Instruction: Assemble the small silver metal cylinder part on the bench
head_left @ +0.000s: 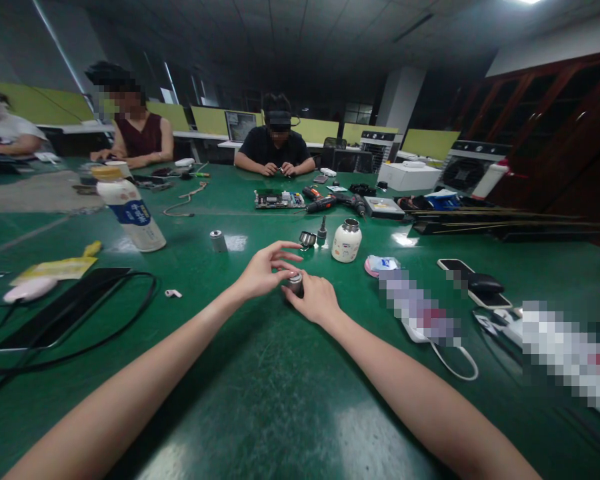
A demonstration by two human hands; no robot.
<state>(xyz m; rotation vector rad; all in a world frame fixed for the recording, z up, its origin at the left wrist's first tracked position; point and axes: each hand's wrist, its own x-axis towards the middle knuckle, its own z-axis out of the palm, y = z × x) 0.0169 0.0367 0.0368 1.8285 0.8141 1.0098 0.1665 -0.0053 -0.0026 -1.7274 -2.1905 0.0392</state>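
Both my hands meet over the middle of the green table (260, 373). My right hand (316, 300) is wrapped around a small dark cylinder with a metal top (295, 283), holding it upright on the table. My left hand (265, 268) pinches the metal top of that cylinder with thumb and fingertips, its other fingers spread. Just beyond stand a small metal cap (307, 239), a dark bit-like part (322, 231) and a small white bottle (347, 241).
A tall white bottle (130, 212) and a small metal cylinder (218, 241) stand to the left. Black cables (105, 327) and a white earbud (173, 293) lie near left. A circuit board (279, 199), power drill (330, 202), phones (455, 265) lie beyond and right. Three people sit opposite.
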